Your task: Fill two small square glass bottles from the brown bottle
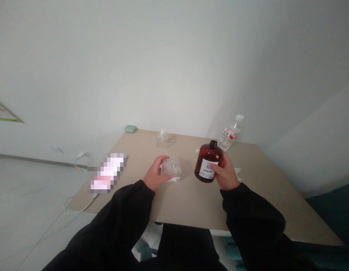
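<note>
My left hand (156,175) grips a small clear square container (172,167), thumb at its near side and fingers at its far side. I cannot tell whether the container rests on the table or is slightly lifted. In my right hand (226,174) is a brown bottle (201,156) with a white label and an uncapped black-looking threaded neck. The bottle is held almost upright over the table, its thumb-side label facing me. A bit of white paper (175,179) shows at the container's near edge.
On the beige table (188,210), a second clear box (162,140) with white tissue stands near the wall. A water bottle (230,133) leans behind the brown bottle. A green case (130,128) sits at the back left corner. A blurred-out phone (109,173) lies left with a cable (88,203).
</note>
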Demonstrator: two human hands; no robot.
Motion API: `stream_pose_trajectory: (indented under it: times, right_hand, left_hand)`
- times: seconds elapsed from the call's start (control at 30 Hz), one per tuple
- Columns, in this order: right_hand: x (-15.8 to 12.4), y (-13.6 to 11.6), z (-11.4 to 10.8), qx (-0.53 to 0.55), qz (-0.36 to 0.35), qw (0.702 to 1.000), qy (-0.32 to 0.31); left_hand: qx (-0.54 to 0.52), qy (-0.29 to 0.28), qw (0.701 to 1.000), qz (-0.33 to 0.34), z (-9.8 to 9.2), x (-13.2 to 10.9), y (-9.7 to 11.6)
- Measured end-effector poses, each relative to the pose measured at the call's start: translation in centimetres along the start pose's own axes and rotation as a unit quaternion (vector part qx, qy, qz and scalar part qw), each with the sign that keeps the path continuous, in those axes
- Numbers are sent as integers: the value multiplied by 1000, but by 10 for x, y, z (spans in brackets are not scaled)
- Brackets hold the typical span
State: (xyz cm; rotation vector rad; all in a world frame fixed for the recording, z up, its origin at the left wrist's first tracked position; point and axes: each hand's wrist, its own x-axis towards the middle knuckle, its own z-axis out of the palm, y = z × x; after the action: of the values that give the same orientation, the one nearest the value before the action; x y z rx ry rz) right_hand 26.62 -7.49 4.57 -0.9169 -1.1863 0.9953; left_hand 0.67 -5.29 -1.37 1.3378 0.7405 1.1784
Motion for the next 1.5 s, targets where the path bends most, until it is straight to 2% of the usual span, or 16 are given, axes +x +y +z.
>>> stream_pose_trajectory:
  times: [0.23,0.37,0.43,0.5,0.6,0.7,0.83,1.03,1.5]
  right_hand:
    - [5,-1,-1,-42,-22,998,-37]
    - [3,-9,-3,-185,-55,976,-104]
    - [0,-17,-3,-301,-95,938,-140]
    - [-3,-24,-2,-409,-134,885,-178]
    - [-6,-32,1,-510,-160,815,-223]
    - [-7,-35,4,-563,-163,774,-240]
    - [-5,-36,6,-604,-171,737,-250]
    - [-3,-37,6,-625,-191,711,-260]
    - [-2,-46,10,-662,-205,668,-271]
  left_hand:
    - [17,-4,1000,-5,2,1,1]
    - [58,-11,998,14,1,2,0]
    - [88,-19,996,29,-1,2,-1]
    - [110,-25,993,41,-2,2,-2]
    - [126,-28,990,49,-2,1,-3]
    - [139,-30,988,53,-2,1,-2]
    - [152,-35,986,56,0,0,2]
    - [153,-40,986,55,4,-1,9]
    - [186,-40,981,41,6,-1,11]
